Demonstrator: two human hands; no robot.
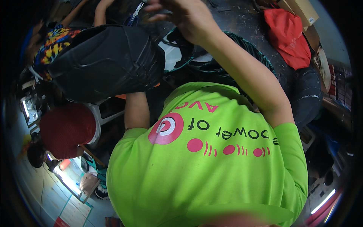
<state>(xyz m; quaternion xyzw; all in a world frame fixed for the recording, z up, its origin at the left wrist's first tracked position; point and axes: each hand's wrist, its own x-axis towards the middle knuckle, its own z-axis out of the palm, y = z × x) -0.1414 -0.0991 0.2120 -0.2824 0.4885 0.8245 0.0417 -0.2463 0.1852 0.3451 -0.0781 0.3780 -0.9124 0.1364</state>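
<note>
A large black bag-like piece with seams [109, 62] stands at the left, its sides bulging and creased. My left forearm goes in behind its lower right side, so my left hand is hidden there. Above the dark table, my right hand [181, 17] is raised at the top middle, its fingers pointing left, apart and slightly blurred, with nothing seen in them. Just below it lie dark green-edged loops [185, 62] around pale patches. Scissors with blue handles [132, 19] rest beyond the black piece, left of my right hand.
A coil of dark green strands [249, 47] lies under my right forearm. To the right are a red cloth bag [289, 38] and a cardboard box [300, 11]. Another person's arm [101, 13] reaches over the far left. A person in dark red [68, 128] sits behind at left.
</note>
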